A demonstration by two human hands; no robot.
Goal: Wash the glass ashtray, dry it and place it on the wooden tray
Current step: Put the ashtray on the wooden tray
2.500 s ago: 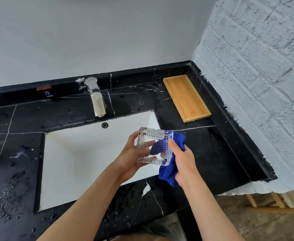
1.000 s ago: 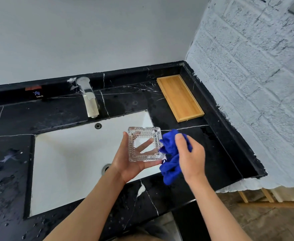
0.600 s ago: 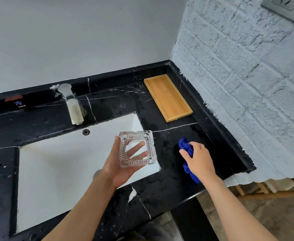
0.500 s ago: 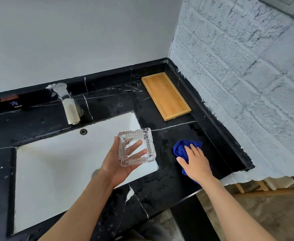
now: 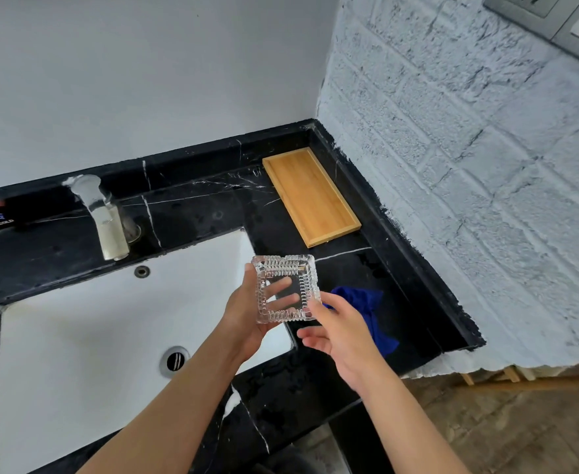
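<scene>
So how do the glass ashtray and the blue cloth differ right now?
The glass ashtray is clear, rigid and square with ribbed walls; the blue cloth is opaque, soft and crumpled. The ashtray is held up in the left hand, over the edge of the sink, with the right hand at its corner; the cloth lies loose on the black counter. Neither is on the wooden tray.

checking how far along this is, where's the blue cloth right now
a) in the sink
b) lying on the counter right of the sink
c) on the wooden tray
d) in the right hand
b: the cloth lies crumpled on the black counter right of the sink, behind the open right hand, which reaches for the ashtray held in the left hand.
</scene>
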